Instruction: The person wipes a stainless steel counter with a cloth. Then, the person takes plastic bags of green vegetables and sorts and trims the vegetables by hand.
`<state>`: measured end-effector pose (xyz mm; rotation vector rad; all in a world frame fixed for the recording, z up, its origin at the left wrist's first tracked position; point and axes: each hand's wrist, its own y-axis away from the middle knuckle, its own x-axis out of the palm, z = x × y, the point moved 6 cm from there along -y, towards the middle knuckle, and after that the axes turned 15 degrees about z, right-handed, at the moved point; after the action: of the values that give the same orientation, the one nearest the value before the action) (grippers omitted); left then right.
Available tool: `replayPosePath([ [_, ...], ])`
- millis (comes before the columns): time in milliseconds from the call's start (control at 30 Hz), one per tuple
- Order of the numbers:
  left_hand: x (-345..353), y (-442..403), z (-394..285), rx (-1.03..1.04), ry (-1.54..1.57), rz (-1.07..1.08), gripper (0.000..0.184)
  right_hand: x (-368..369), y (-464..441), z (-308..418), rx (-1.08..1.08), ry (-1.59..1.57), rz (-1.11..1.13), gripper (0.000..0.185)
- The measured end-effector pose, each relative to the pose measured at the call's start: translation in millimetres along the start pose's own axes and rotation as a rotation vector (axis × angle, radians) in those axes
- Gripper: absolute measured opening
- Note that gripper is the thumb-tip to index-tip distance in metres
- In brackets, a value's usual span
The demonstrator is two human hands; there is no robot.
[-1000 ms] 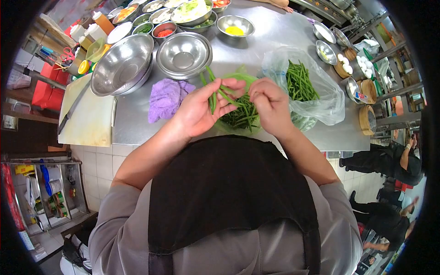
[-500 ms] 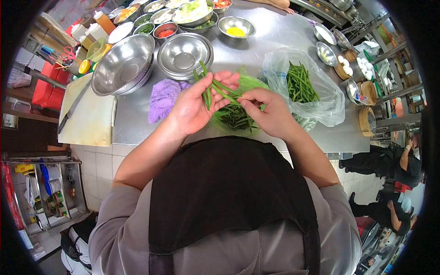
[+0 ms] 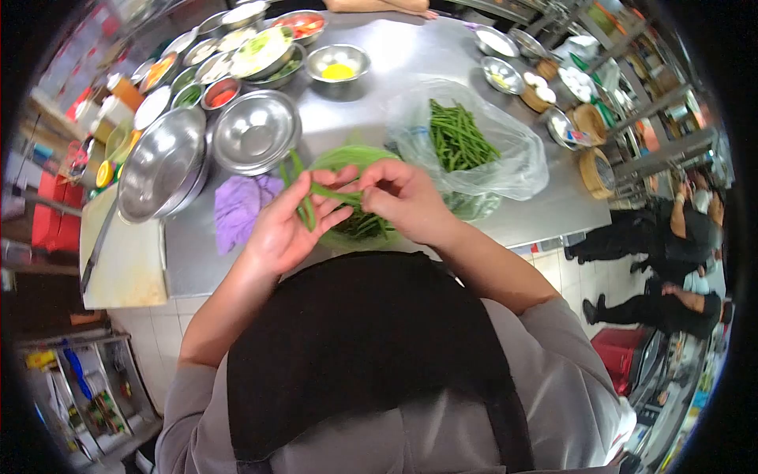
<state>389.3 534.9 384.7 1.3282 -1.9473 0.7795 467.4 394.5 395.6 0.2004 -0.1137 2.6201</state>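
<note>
In my left hand (image 3: 278, 229) are a few green beans (image 3: 306, 207), the thumb pressing them against the curled fingers. My right hand (image 3: 407, 201) pinches the right end of one bean that stretches between both hands. Just below and behind the hands, a light green plastic bag (image 3: 347, 156) lies open with a dark heap of bean pieces (image 3: 359, 225) in it. To the right, long green beans (image 3: 458, 134) rest in a clear plastic bag (image 3: 521, 158). A crumpled purple cloth (image 3: 237, 209) is beside my left hand.
Steel bowls (image 3: 257, 130) and a large perforated bowl (image 3: 164, 162) stand on the left. A knife (image 3: 99, 249) lies on a cutting board (image 3: 130, 268). Farther back is a bowl with yellow liquid (image 3: 338, 71). Eggs (image 3: 539, 88) are at right; people (image 3: 671, 304) stand beyond.
The head view has turned, so the table's things appear farther left. My right hand has come nearer my left, its fingertips pinching the bean close to the left fingers.
</note>
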Motion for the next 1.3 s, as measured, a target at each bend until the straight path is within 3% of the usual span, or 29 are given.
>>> replayPosePath([
  [67,-4.1,1.4,6.1,-0.015,0.067,0.01,0.033,11.0,-1.4,9.1,-0.098,-0.213,0.035,0.006],
  [167,-6.9,1.6,-2.3,0.036,0.053,-0.032,0.03,7.2,1.6,14.4,-0.018,-0.191,0.083,0.008],
  [200,-6.2,2.1,-9.2,0.056,-0.021,-0.148,0.034,1.3,1.8,12.0,0.034,0.035,0.056,0.009],
  [267,-24.5,9.0,-18.5,0.031,-0.221,-0.156,0.032,-12.7,1.8,0.0,0.141,0.488,0.001,0.013],
  [333,-18.8,10.6,-22.3,-0.025,-0.471,-0.284,0.028,-12.4,4.1,-3.8,0.08,0.556,0.028,0.022],
  [367,-11.1,9.5,-17.5,-0.138,-0.605,-0.248,0.027,-9.9,4.7,-4.6,0.049,0.586,0.046,0.026],
  [400,-6.3,10.7,-12.6,-0.253,-0.737,-0.215,0.026,-5.1,4.5,-9.1,0.085,0.423,0.15,0.039],
  [467,-0.4,11.2,3.6,-0.44,-0.831,-0.077,0.029,12.2,-0.3,-19.9,0.062,0.157,0.266,0.043],
  [500,3.9,7.9,10.1,-0.455,-0.878,-0.014,0.028,22.2,-1.0,-21.0,0.052,0.022,0.32,0.045],
  [567,13.9,-1.6,22.5,-0.482,-0.971,0.114,0.027,32.8,3.0,-20.1,0.167,0.038,0.352,0.048],
  [633,13.4,-5.5,27.5,-0.5,-0.958,0.111,0.027,39.9,3.3,-19.3,0.233,-0.062,0.353,0.047],
  [700,9.5,-7.8,31.7,-0.515,-0.876,0.054,0.029,38.1,4.5,-13.8,0.218,-0.034,0.284,0.04],
  [767,23.4,-8.8,29.6,-0.384,-0.772,0.022,0.024,37.3,7.4,3.6,0.179,-0.018,0.206,0.034],
  [833,26.5,-9.3,30.6,-0.368,-0.781,0.059,0.022,18.0,9.7,29.6,-0.06,0.118,0.064,0.029],
  [933,15.1,-2.0,33.1,-0.555,-0.981,0.159,0.025,-26.2,22.9,94.3,-0.327,0.28,-0.174,0.019],
  [1000,17.0,2.0,28.6,-0.585,-1.014,0.135,0.026,-77.0,26.8,107.8,-0.335,0.251,-0.281,0.018],
  [1100,18.2,7.1,23.2,-0.602,-1.083,0.095,0.026,-125.4,39.4,111.1,0.032,0.962,-0.45,0.029],
  [1200,10.9,11.2,21.6,-0.562,-1.108,0.059,0.027,-140.8,65.6,100.7,0.015,1.56,-0.545,0.031],
  [1300,-2.9,23.4,23.5,-0.535,-1.043,-0.032,0.026,-149.1,75.0,70.5,0.074,0.69,-0.433,0.028],
])
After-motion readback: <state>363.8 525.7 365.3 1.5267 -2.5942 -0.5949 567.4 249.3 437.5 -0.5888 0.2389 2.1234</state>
